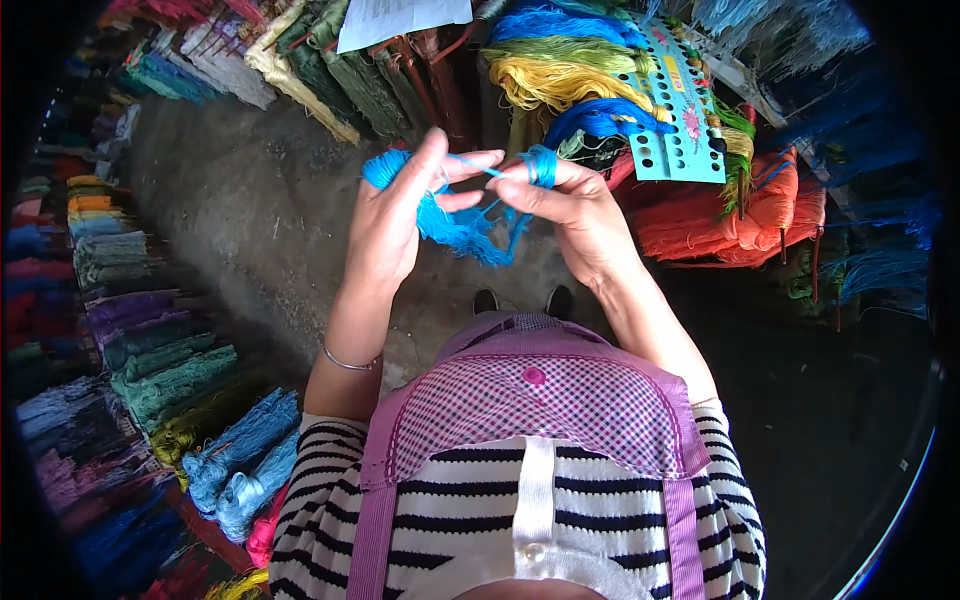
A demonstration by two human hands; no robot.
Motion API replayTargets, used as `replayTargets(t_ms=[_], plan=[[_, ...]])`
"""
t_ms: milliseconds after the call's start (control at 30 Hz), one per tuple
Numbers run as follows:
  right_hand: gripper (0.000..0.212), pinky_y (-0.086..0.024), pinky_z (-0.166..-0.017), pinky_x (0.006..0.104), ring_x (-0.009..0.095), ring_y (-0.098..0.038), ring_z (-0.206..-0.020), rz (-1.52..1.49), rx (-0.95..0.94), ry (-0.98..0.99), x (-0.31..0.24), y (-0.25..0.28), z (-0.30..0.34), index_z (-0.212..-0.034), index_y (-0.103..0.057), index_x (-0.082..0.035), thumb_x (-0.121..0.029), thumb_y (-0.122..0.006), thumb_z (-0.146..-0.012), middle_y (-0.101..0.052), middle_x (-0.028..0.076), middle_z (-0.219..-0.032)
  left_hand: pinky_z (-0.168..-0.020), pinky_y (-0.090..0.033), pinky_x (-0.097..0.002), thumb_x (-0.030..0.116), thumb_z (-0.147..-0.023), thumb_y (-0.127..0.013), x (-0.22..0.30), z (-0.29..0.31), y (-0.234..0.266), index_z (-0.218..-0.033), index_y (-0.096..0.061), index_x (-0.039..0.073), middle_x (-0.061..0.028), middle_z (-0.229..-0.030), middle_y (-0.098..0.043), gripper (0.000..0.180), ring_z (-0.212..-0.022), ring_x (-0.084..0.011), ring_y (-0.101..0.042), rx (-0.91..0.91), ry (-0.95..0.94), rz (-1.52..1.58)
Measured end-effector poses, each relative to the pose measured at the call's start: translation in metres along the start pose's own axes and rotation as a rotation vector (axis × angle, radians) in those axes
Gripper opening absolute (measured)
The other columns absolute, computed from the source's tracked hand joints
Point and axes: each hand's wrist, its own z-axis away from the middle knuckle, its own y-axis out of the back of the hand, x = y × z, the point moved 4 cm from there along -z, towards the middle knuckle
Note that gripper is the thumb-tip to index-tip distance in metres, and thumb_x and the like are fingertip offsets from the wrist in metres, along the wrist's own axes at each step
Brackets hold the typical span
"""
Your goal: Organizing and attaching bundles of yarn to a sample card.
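Observation:
Bright blue thread [465, 228] hangs in a loose bundle between my two hands in front of my chest. My left hand [400, 200] has loops of it around the fingers, with the thumb raised and some fingers stretched toward the right. Around the forefinger of my right hand [575, 205] more blue thread is wound, and its thumb presses against the finger in a pinch. A thin strand runs across the gap from one hand to the other. The palms and some fingertips are partly hidden.
A turquoise card with punched holes [675, 110] holds blue, green and yellow skeins [560, 80] ahead to the right. Orange-red skeins [735, 215] hang below it. Racks of many-coloured skeins [170, 350] line the left side. A white paper sheet [400, 18] lies at the top over dark skeins.

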Motion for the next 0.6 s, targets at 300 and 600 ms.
replayTargets(t_ms=[300, 600], plan=[[0.02, -0.037, -0.06, 0.0203, 0.006, -0.053, -0.066, -0.099, -0.055, -0.155, 0.016, -0.011, -0.005, -0.091, -0.069, -0.003, -0.022, -0.072, -0.083, -0.065, 0.001, -0.078, -0.082, -0.054, -0.0342, 0.06, -0.096, -0.013, -0.006, 0.004, -0.026, -0.131, -0.046, -0.006, -0.0147, -0.125, -0.056, 0.081, -0.11, -0.0196, -0.056, -0.155, -0.041, 0.05], [0.01, -0.049, -0.077, 0.0256, 0.009, -0.06, -0.081, -0.079, -0.036, -0.058, -0.001, -0.003, 0.004, -0.09, -0.069, -0.001, -0.008, -0.069, -0.083, -0.068, 0.004, -0.091, -0.086, -0.049, -0.0338, 0.017, -0.095, -0.05, -0.011, -0.001, -0.003, -0.098, -0.065, -0.008, -0.0214, -0.104, -0.066, 0.03, -0.096, -0.0238, -0.065, -0.006, -0.07, 0.144]])
